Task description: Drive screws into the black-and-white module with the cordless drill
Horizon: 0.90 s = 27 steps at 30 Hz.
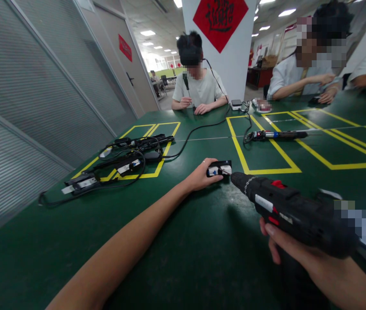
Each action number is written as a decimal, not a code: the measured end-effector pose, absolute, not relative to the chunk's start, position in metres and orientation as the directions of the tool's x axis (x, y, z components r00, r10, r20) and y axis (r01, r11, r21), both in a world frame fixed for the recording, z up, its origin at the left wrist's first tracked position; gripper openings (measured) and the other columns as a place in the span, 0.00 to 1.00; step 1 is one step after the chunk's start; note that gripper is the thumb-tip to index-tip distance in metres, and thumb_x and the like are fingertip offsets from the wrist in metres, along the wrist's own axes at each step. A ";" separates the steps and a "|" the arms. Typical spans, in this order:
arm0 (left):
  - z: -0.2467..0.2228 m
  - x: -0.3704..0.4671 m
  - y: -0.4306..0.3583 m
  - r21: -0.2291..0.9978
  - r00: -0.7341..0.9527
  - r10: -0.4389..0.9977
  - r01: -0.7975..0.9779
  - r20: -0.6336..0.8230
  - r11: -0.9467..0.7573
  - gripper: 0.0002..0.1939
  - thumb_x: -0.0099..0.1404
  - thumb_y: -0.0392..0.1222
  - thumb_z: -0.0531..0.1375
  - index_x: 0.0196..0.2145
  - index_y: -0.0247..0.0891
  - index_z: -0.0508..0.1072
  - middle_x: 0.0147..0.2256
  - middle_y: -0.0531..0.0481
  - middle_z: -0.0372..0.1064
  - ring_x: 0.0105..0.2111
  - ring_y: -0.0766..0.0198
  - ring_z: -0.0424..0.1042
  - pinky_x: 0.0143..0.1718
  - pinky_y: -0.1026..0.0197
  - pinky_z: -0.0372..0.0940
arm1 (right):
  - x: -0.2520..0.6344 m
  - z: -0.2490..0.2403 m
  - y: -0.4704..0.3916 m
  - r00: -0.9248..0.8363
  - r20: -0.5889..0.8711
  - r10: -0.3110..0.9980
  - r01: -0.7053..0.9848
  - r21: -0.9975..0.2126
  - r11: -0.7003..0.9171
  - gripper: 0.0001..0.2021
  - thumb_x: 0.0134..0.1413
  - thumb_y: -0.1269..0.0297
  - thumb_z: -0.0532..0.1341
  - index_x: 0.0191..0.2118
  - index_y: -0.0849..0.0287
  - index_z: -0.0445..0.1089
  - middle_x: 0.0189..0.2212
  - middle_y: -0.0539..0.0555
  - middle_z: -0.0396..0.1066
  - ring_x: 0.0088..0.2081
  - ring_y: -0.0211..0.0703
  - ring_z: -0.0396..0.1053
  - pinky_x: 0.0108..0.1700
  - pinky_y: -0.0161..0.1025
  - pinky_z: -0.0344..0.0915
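Observation:
In the middle of the green table, my left hand grips a small black block-shaped part with a white label and a bit of blue on its side. My right hand is wrapped round the handle of a black cordless drill with red switches. The drill points left, its chuck close to the right end of the black part. Whether the bit touches the part I cannot tell. Much of the drill's handle lies in shadow below my right hand.
Black devices with cables lie at the left inside yellow tape lines. A long dark tool with a cord lies at the back right. Across the table a person holds a screwdriver; another person sits further right.

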<state>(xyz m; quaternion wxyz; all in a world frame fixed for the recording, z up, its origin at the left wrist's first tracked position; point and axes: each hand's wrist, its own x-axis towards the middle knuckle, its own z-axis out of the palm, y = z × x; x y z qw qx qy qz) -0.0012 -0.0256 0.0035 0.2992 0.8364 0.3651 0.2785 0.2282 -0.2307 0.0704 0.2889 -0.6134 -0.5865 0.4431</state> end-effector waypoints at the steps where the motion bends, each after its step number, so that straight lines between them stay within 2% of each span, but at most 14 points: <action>1: 0.004 -0.001 -0.026 0.706 0.575 0.782 0.448 0.242 -0.548 0.29 0.57 0.51 0.60 0.54 0.38 0.60 0.49 0.41 0.61 0.47 0.55 0.65 0.50 0.51 0.62 | 0.228 0.071 -0.231 -0.073 -0.220 0.973 0.470 -0.868 -0.161 0.21 0.55 0.46 0.53 0.20 0.52 0.69 0.23 0.51 0.75 0.32 0.46 0.74 0.43 0.43 0.67; 5: 0.004 -0.001 -0.025 0.704 0.572 0.784 0.453 0.240 -0.546 0.29 0.57 0.51 0.60 0.53 0.38 0.60 0.50 0.42 0.61 0.47 0.56 0.65 0.50 0.51 0.62 | 0.223 0.078 -0.234 -0.032 -0.238 0.971 0.463 -0.864 -0.197 0.21 0.54 0.45 0.53 0.19 0.52 0.68 0.24 0.52 0.75 0.34 0.47 0.73 0.46 0.43 0.64; 8: 0.004 0.000 -0.025 0.704 0.574 0.783 0.453 0.240 -0.548 0.29 0.57 0.51 0.60 0.53 0.38 0.60 0.50 0.42 0.61 0.48 0.56 0.65 0.50 0.52 0.62 | 0.218 0.085 -0.234 -0.024 -0.185 0.983 0.456 -0.877 -0.154 0.16 0.54 0.48 0.53 0.24 0.52 0.68 0.21 0.49 0.72 0.30 0.44 0.71 0.42 0.41 0.65; 12: 0.004 0.000 -0.025 0.712 0.569 0.789 0.454 0.232 -0.536 0.29 0.57 0.52 0.60 0.54 0.38 0.59 0.50 0.42 0.61 0.47 0.56 0.65 0.49 0.53 0.62 | 0.216 0.089 -0.233 -0.029 -0.176 0.984 0.458 -0.877 -0.144 0.15 0.54 0.50 0.53 0.25 0.52 0.67 0.18 0.47 0.69 0.26 0.42 0.70 0.40 0.39 0.65; 15: 0.005 0.000 -0.026 0.711 0.572 0.787 0.453 0.231 -0.538 0.30 0.57 0.52 0.60 0.54 0.38 0.59 0.51 0.42 0.61 0.47 0.57 0.65 0.49 0.53 0.63 | 0.217 0.087 -0.233 -0.027 -0.179 0.983 0.452 -0.880 -0.148 0.16 0.54 0.50 0.53 0.24 0.52 0.68 0.19 0.48 0.70 0.28 0.42 0.71 0.42 0.40 0.65; 20: 0.006 0.000 -0.026 0.706 0.570 0.788 0.458 0.232 -0.539 0.29 0.57 0.51 0.60 0.54 0.38 0.60 0.50 0.42 0.62 0.47 0.56 0.65 0.49 0.53 0.62 | 0.217 0.084 -0.234 0.008 -0.209 0.978 0.504 -0.844 -0.185 0.20 0.51 0.46 0.55 0.17 0.52 0.66 0.26 0.53 0.78 0.33 0.47 0.74 0.43 0.42 0.65; 23: 0.007 0.000 -0.026 0.703 0.573 0.786 0.459 0.232 -0.543 0.29 0.57 0.51 0.60 0.54 0.38 0.60 0.50 0.42 0.61 0.47 0.56 0.65 0.49 0.52 0.62 | 0.217 0.086 -0.234 0.011 -0.202 0.979 0.492 -0.852 -0.181 0.18 0.50 0.47 0.55 0.19 0.51 0.67 0.22 0.51 0.76 0.30 0.46 0.74 0.44 0.43 0.66; 27: 0.007 0.000 -0.027 0.700 0.575 0.785 0.462 0.231 -0.545 0.29 0.57 0.51 0.60 0.54 0.38 0.60 0.50 0.42 0.61 0.46 0.56 0.65 0.49 0.52 0.63 | 0.217 0.088 -0.233 -0.006 -0.173 0.985 0.478 -0.866 -0.150 0.19 0.51 0.48 0.56 0.17 0.51 0.67 0.24 0.52 0.78 0.31 0.47 0.75 0.41 0.42 0.68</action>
